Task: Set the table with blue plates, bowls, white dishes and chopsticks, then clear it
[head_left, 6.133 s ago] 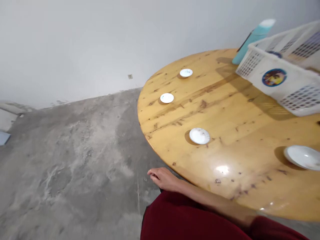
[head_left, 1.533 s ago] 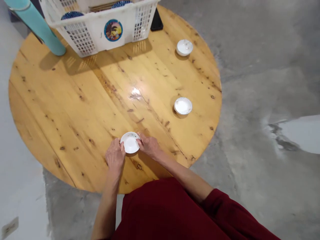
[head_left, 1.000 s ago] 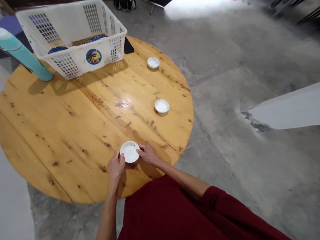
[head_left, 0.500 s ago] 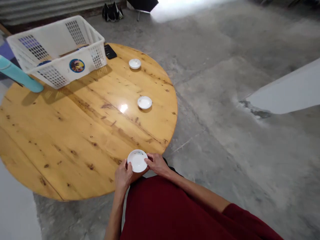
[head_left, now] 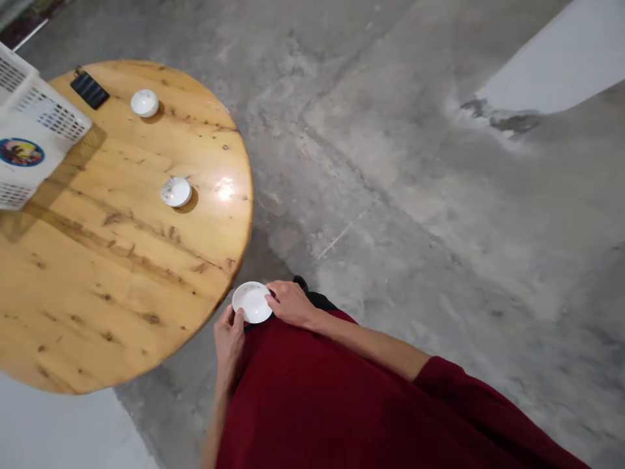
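Observation:
Both my hands hold a small white saucer (head_left: 251, 301) in front of my red garment, just off the edge of the round wooden table (head_left: 97, 260). My left hand (head_left: 228, 335) pinches its near left rim. My right hand (head_left: 288, 303) grips its right rim with curled fingers. The saucer is level and off the tabletop, over the concrete floor.
Two more small white saucers (head_left: 176, 191) (head_left: 144, 102) lie on the table's right side. A black phone-like slab (head_left: 89, 89) rests at the far edge beside a white plastic basket (head_left: 29, 137) with a round sticker. Bare concrete floor spreads to the right.
I have lifted the saucer from the tabletop and carried it off the table's edge toward my body. My view has swung right, so the table now sits at the left.

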`<state>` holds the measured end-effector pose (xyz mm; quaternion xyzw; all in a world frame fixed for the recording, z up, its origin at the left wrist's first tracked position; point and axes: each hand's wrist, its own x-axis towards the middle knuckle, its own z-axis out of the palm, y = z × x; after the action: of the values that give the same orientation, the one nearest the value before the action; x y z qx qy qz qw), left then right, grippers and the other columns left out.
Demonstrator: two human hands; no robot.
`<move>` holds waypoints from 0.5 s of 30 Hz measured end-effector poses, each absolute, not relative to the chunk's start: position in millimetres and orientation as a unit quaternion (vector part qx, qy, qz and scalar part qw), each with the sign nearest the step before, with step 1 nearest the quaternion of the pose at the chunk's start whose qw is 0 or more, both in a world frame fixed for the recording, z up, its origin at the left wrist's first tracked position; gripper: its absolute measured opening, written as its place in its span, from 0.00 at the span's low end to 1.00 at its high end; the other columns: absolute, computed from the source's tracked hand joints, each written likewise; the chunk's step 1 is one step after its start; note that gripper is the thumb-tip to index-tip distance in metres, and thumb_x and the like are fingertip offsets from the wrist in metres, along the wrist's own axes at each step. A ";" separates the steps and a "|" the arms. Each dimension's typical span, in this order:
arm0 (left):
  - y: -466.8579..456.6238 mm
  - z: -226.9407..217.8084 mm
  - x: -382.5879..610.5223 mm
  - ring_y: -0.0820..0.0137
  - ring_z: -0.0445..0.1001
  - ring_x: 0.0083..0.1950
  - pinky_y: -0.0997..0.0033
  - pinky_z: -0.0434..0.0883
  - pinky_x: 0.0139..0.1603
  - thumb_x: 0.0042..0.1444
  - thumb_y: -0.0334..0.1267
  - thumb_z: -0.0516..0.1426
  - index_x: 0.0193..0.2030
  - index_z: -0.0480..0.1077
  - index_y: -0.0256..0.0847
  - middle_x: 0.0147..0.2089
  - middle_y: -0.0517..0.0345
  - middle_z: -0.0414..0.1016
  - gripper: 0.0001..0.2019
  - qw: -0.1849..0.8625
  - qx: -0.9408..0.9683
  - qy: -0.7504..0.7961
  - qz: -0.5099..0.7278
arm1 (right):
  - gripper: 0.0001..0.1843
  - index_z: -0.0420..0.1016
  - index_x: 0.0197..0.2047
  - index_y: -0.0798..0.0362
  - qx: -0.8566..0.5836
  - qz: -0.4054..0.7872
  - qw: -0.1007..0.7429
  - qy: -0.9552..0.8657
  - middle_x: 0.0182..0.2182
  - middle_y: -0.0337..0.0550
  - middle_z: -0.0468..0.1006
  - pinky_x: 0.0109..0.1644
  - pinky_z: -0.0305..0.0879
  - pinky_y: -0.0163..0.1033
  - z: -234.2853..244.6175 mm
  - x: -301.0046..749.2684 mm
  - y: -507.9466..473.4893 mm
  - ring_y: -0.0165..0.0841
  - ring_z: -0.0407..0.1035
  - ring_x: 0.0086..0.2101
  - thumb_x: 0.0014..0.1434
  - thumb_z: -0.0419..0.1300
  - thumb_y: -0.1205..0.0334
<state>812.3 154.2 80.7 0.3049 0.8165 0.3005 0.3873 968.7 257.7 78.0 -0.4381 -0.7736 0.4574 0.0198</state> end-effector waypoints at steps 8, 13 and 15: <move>202.9 95.9 837.4 0.67 0.74 0.34 0.72 0.72 0.36 0.56 0.47 0.53 0.41 0.76 0.37 0.34 0.55 0.78 0.18 0.378 0.314 0.818 0.300 | 0.12 0.78 0.34 0.54 -0.456 0.490 0.090 -0.738 0.30 0.43 0.79 0.37 0.56 0.36 65.8 995.6 298.2 0.32 0.67 0.29 0.62 0.53 0.65; 249.4 93.1 827.4 0.68 0.74 0.35 0.71 0.73 0.36 0.59 0.45 0.53 0.42 0.76 0.38 0.37 0.54 0.78 0.16 0.369 0.292 0.807 0.357 | 0.14 0.77 0.32 0.54 -0.437 0.528 0.122 -0.718 0.23 0.40 0.74 0.32 0.56 0.35 59.8 979.2 354.4 0.31 0.64 0.25 0.60 0.51 0.61; 272.2 89.5 817.2 0.68 0.74 0.36 0.71 0.73 0.36 0.61 0.45 0.52 0.41 0.76 0.39 0.37 0.54 0.78 0.15 0.351 0.283 0.812 0.371 | 0.14 0.78 0.34 0.54 -0.420 0.546 0.118 -0.716 0.23 0.40 0.74 0.32 0.58 0.34 58.8 965.3 383.7 0.31 0.65 0.25 0.60 0.52 0.59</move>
<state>817.2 272.2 89.5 0.2832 0.8121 0.3706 0.3507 965.3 383.7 58.8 -0.4199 -0.7156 0.5456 0.1180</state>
